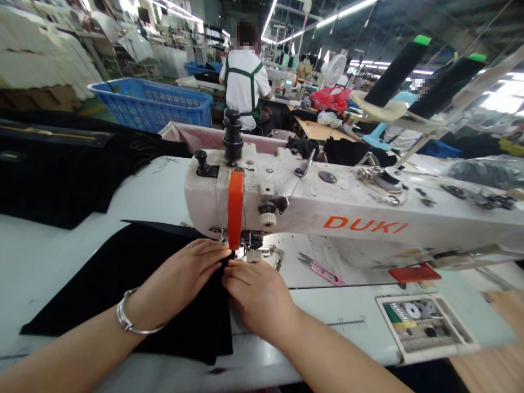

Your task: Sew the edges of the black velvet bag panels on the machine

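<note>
A black fabric piece lies on the sewing machine's bed, with its right edge running under the needle area. My left hand, with a silver bangle at the wrist, rests flat on this fabric, fingers stretched towards the presser foot. Close beside it, my right hand has its fingers curled and closed on the fabric's right edge. Both sets of fingertips are just in front of the white sewing machine, below its orange guard. The needle and the stitch line are hidden by the guard and my fingers.
Pink-handled thread snips lie under the machine arm. A parts tray with bobbins is set in the table at right. More black fabric is piled at left. Behind stand a blue basket and a person facing away.
</note>
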{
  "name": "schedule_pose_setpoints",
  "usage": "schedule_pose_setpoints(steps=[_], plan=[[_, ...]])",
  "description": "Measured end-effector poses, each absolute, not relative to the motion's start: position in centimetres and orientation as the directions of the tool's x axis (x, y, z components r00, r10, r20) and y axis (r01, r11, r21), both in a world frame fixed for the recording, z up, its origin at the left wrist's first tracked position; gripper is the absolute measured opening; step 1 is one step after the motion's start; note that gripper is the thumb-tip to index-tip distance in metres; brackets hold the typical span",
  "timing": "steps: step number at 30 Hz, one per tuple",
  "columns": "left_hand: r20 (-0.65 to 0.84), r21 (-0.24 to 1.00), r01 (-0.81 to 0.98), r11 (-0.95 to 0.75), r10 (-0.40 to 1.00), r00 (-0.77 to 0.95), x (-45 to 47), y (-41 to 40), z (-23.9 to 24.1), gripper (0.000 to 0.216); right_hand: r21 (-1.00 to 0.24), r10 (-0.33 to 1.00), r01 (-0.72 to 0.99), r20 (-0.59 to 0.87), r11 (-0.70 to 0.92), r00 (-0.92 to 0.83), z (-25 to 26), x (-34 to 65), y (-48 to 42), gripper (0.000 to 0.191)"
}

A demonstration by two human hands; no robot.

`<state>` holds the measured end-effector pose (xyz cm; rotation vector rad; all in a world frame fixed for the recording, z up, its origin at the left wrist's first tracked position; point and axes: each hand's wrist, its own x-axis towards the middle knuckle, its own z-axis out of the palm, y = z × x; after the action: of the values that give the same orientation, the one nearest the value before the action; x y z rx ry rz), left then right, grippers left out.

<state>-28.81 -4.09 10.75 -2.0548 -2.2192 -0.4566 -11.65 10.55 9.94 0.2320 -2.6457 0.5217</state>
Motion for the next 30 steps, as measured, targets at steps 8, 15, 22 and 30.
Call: schedule_pose_setpoints(steps=[8,15,22,30], plan=[[0.274,0.195,0.98,0.041,0.957,-0.095,-29.2,-3.7,11.3,0.039,-0.329,-0.101,-0.264,0.438,0.907,-0.893,9.9,-12.2,10.8,0.025],[0.246,0.196,0.976,0.092,0.959,-0.14,-27.9,-4.1,11.0,0.043,-0.336,-0.14,-0.275,0.375,0.901,-0.917,10.0,-12.2,11.2,0.026],[0.287,0.194,0.977,0.092,0.947,-0.146,-27.9,-3.6,11.8,0.038,-0.314,-0.113,-0.23,0.35,0.921,-0.93,10.2,-12.2,11.4,0.025],[0.214,0.257,0.959,0.12,0.96,-0.178,-28.1,-4.3,12.3,0.039,-0.374,-0.108,-0.266,0.394,0.888,-0.913,10.0,-12.1,11.1,0.026]])
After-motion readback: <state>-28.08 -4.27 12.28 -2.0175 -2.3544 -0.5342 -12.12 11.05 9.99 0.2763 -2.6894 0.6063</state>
